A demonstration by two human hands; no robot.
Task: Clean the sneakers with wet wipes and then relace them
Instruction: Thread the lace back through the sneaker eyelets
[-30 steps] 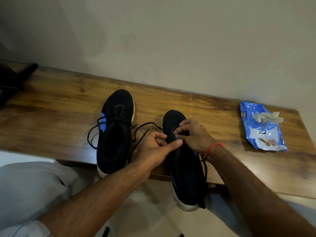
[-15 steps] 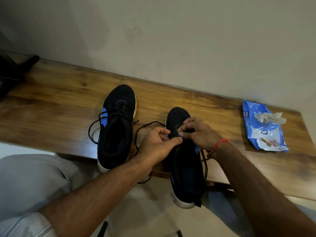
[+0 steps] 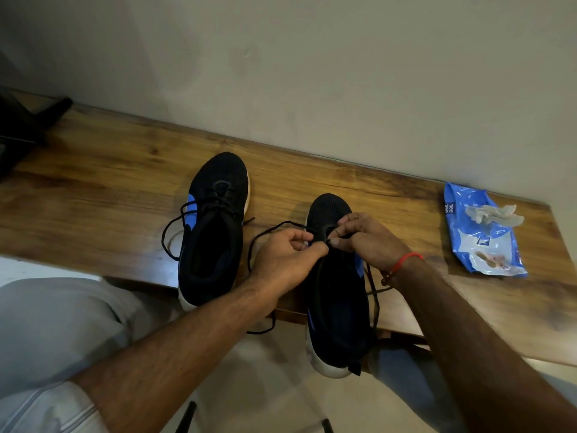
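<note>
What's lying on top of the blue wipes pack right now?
A crumpled whitish wipe lies on the upper part of the wipes pack, hanging past its right edge. Whether it comes out of the opening or lies loose is hidden beneath it.

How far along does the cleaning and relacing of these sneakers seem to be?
Wiping looks finished: the wipes pack lies aside. The left sneaker has lace through its front eyelets, ends loose. Both hands, left hand and right hand, pinch the lace at the right sneaker's front. Its remaining eyelets are left.
</note>
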